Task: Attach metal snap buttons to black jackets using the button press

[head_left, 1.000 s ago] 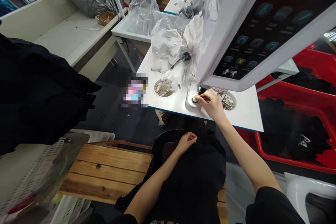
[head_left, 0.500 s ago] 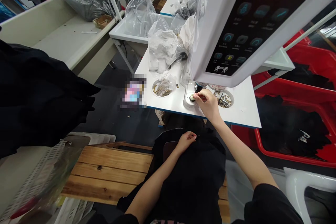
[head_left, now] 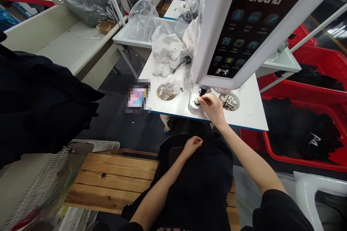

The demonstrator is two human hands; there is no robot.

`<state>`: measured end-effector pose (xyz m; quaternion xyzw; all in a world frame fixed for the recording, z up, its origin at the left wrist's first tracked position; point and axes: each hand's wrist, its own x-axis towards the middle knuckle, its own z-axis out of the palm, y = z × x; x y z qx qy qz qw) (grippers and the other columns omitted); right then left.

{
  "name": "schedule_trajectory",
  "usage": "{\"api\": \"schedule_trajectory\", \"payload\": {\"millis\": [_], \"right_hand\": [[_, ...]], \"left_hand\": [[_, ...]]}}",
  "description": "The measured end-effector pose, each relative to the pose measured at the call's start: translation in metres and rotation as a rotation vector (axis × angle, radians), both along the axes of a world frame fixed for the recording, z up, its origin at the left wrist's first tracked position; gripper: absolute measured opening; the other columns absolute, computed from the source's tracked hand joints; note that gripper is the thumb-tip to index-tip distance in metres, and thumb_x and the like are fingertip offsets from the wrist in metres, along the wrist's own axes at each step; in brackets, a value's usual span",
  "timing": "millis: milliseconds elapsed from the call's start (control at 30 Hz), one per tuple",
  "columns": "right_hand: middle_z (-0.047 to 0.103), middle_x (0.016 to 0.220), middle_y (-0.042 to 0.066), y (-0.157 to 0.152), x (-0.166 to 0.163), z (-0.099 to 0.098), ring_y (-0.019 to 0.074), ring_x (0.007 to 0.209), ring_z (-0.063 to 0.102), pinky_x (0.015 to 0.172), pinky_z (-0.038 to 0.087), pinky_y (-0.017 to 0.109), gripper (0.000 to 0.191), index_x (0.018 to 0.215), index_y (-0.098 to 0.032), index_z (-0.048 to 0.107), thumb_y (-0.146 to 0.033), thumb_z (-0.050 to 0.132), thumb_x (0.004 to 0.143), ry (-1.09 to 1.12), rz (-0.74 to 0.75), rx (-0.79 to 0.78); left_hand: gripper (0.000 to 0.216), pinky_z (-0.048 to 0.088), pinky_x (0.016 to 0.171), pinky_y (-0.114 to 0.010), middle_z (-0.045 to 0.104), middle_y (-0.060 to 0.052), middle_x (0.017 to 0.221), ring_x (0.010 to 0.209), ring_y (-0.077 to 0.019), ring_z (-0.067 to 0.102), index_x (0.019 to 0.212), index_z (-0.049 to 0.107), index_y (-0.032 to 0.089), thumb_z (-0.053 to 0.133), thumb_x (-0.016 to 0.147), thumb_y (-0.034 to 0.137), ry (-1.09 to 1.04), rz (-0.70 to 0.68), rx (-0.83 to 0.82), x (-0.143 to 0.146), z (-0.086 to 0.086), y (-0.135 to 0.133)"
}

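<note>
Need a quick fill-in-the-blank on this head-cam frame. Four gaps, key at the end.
1. The bare right hand is at the small round machine post, over a white tabletop edged in ____.
2. The bare left hand is nearer the slatted wooden bench than the ____ hand is.
3. The white machine head with a black button panel bears the large word ____.
4. The plastic bin holding dark cloth is coloured ____.

Missing words: blue; right; bretha; red.

Garment workshop: bretha machine (head_left: 241, 29), small metal parts (head_left: 166, 95), red cloth-filled bins (head_left: 322, 112).
</note>
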<state>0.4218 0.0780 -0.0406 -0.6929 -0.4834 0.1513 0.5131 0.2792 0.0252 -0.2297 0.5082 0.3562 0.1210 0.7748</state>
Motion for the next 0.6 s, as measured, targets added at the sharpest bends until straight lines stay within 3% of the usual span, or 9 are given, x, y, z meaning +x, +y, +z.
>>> {"api": "schedule_trajectory", "payload": {"millis": [600], "right_hand": [[0.062, 0.086, 0.005, 0.0016, 0.0030, -0.0003, 0.0161, 0.076, 0.058, 0.069, 0.048, 0.030, 0.018, 0.078, -0.019, 0.061, -0.036, 0.057, 0.083, -0.069, 0.037, 0.021]], "left_hand": [[0.027, 0.040, 0.062, -0.023, 0.058, 0.002, 0.067, 0.064, -0.0125, 0.055, 0.089, 0.061, 0.016, 0.063, 0.074, 0.038, -0.002, -0.007, -0.002, 0.0002, 0.0004, 0.0009]]}}
